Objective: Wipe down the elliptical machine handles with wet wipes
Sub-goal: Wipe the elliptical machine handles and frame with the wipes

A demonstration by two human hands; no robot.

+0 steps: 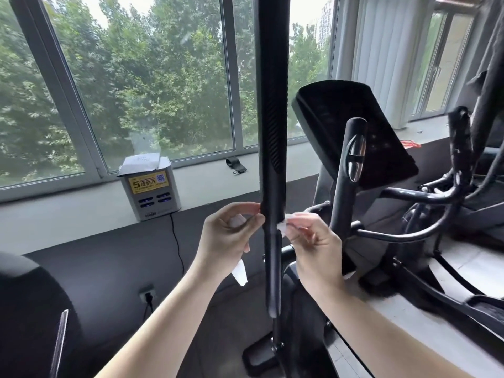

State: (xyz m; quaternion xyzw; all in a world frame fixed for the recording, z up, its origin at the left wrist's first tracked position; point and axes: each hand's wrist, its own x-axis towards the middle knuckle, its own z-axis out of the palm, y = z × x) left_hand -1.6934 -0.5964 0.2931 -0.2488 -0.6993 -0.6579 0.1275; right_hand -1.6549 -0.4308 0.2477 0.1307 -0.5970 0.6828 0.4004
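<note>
The left hand pinches one end of the wet wipe, which seems to loop behind the tall handle low on its grip. The right hand pinches the other end. The shorter handle alongside probably awaits wiping.
</note>
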